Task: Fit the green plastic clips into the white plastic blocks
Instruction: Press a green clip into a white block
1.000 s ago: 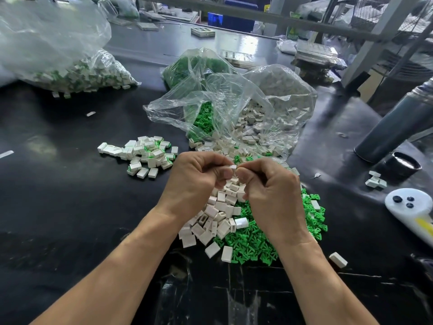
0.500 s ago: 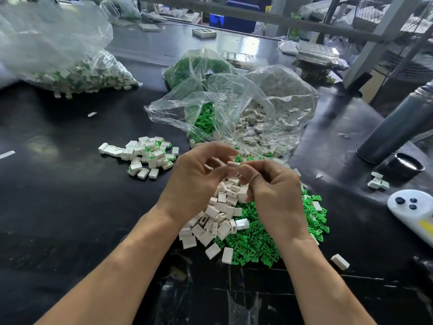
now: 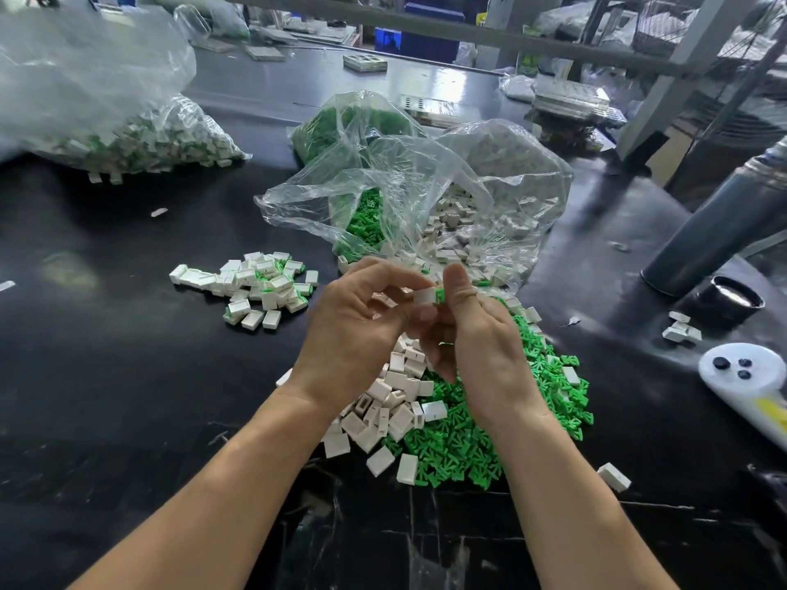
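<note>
Over the black table, my left hand [image 3: 357, 330] pinches a white block [image 3: 423, 296] at its fingertips. My right hand [image 3: 481, 342] holds a green clip [image 3: 440, 295] against the block's right end, thumb raised above it. Below the hands lies a heap of loose white blocks [image 3: 392, 402], and a heap of green clips [image 3: 489, 436] spreads to its right. A pile of fitted blocks [image 3: 259, 287], white with green showing, lies to the left of my hands.
Open clear bags [image 3: 409, 193] with green clips and white blocks lie behind the hands. A larger bag [image 3: 106, 121] of blocks sits far left. A grey cylinder [image 3: 715, 232], a black cap [image 3: 730, 300] and a white controller [image 3: 749, 385] stand at right.
My hands have lifted a little and opened apart. The white block and green clip, hidden inside my closed fingers before, now show between the fingertips.
</note>
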Tool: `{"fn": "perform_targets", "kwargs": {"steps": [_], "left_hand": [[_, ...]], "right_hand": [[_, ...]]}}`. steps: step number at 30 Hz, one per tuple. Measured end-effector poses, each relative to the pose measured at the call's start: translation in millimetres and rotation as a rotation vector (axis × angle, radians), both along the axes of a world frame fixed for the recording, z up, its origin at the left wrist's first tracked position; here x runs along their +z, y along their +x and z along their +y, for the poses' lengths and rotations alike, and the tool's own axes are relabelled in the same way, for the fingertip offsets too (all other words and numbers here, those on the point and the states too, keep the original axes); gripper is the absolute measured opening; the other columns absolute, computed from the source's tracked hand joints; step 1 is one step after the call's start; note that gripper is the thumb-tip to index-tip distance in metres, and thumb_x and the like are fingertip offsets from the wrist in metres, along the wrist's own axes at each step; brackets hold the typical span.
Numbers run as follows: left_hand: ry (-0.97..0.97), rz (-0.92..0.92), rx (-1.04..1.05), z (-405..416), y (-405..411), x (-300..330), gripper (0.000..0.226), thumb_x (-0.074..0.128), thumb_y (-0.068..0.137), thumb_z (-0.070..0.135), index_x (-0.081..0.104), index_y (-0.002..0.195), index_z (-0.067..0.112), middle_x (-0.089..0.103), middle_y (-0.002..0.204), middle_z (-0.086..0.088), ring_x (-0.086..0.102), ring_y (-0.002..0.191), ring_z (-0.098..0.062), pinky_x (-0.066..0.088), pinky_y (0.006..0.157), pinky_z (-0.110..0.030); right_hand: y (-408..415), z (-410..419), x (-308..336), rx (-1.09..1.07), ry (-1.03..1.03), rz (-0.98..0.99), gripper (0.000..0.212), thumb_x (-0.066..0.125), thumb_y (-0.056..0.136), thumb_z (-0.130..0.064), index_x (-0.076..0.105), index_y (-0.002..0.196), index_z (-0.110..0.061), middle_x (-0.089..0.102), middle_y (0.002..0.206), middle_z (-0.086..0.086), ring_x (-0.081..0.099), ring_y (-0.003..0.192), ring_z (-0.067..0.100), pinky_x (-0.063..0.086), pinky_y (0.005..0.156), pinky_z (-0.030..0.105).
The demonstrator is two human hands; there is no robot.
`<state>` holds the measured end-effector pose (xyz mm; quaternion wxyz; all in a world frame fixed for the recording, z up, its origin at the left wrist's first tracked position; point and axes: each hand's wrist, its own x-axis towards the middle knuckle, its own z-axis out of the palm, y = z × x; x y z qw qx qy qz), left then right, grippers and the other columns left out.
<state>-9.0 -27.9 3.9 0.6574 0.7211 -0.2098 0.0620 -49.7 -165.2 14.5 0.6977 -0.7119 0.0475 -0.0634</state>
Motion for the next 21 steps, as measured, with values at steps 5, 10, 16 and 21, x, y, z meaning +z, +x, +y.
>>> {"fn": "perform_targets", "kwargs": {"steps": [5, 10, 16, 21], "left_hand": [[-0.065, 0.053, -0.029, -4, -3, 3, 0.016, 0.082, 0.083, 0.005, 0.075, 0.098, 0.006, 0.071, 0.1, -0.016, 0.072, 0.08, -0.029, 0.061, 0.076, -0.042], [-0.105, 0.069, -0.062, -9, -9, 5, 0.018, 0.08, 0.084, 0.001, 0.072, 0.1, -0.002, 0.067, 0.1, -0.024, 0.073, 0.068, -0.024, 0.058, 0.06, -0.022], [-0.095, 0.069, -0.047, -8, -9, 6, 0.019, 0.08, 0.085, 0.004, 0.073, 0.103, 0.001, 0.067, 0.103, -0.022, 0.073, 0.076, -0.03, 0.059, 0.064, -0.024], [-0.106, 0.09, -0.067, -8, -11, 7, 0.019, 0.078, 0.086, 0.003, 0.073, 0.104, 0.0, 0.066, 0.107, -0.022, 0.074, 0.076, -0.03, 0.06, 0.063, -0.025]], "right_hand": [[4, 6, 1, -0.013, 0.075, 0.047, 0.066, 0.036, 0.108, -0.058, 0.068, 0.063, -0.021, 0.052, 0.058, 0.003, 0.044, 0.049, 0.013, 0.034, 0.041, 0.021], [7, 13, -1, -0.094, 0.135, 0.027, 0.064, 0.037, 0.106, -0.053, 0.065, 0.055, -0.029, 0.047, 0.05, -0.01, 0.041, 0.043, 0.008, 0.033, 0.039, 0.019], [9, 16, -1, -0.08, 0.185, 0.017, 0.062, 0.035, 0.107, -0.053, 0.059, 0.057, -0.026, 0.043, 0.053, -0.006, 0.037, 0.044, 0.01, 0.031, 0.04, 0.018], [8, 13, 0, -0.066, 0.139, 0.009, 0.061, 0.031, 0.111, -0.048, 0.054, 0.062, -0.019, 0.041, 0.052, -0.004, 0.035, 0.041, 0.009, 0.03, 0.039, 0.016]]}}
